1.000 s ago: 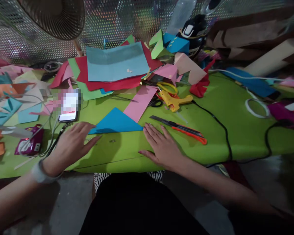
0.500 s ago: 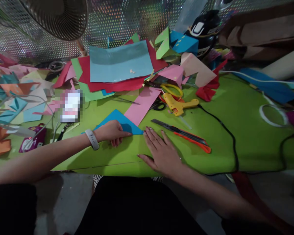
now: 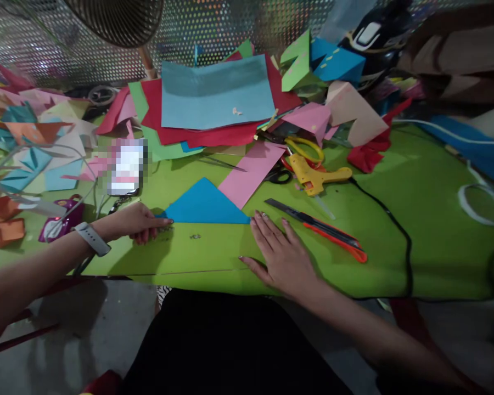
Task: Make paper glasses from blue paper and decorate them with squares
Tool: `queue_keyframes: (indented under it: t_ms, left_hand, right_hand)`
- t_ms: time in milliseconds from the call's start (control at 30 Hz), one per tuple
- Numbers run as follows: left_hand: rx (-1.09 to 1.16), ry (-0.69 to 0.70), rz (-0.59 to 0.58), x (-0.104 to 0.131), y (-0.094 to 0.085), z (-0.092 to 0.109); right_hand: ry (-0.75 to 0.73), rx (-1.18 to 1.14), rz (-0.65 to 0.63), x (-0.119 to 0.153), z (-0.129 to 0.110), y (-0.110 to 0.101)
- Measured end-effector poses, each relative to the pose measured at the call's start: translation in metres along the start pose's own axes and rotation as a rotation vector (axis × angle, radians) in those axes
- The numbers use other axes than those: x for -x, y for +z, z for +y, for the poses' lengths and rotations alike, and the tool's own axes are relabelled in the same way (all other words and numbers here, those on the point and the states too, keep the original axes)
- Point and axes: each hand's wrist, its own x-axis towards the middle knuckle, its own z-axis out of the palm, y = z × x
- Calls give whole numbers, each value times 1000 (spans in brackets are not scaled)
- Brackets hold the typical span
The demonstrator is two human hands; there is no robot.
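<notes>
So the blue paper triangle [image 3: 206, 204] lies flat on the green table [image 3: 395, 181], long folded edge facing the person, just in front of the pink paper strip [image 3: 251, 174]. The left hand [image 3: 138, 222] has its fingers curled, fingertips pressing down right at the triangle's left corner. The right hand [image 3: 282, 255] is spread open, palm flat on the table, fingertips just touching the right corner.

It looks like thin craft paper folded double, so very light, a bit springy, and it'll probably skate on that smooth table if only one end gets pushed. It creases for good and tears easily. Best bet is pinning both corners, or pinching along the folded edge where it's stiffest. The orange cutter [image 3: 325, 229] lies just beside the right hand.
</notes>
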Motion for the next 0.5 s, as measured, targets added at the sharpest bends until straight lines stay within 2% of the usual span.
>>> queue_keyframes:
  t_ms: [200, 300, 367, 433, 500]
  left_hand:
    - [84, 17, 51, 14, -18, -43]
    - [86, 1, 131, 25, -22, -50]
    - [70, 21, 241, 32, -18, -48]
    - [62, 171, 390, 36, -9, -41]
    - [-3, 419, 531, 35, 4, -30]
  right_hand:
    - [-20, 5, 24, 0, -1, 2]
    - [-19, 1, 46, -2, 2, 1]
    - [-7, -26, 68, -6, 7, -1]
    - [7, -75, 92, -16, 11, -4]
    - [10, -125, 105, -29, 14, -7]
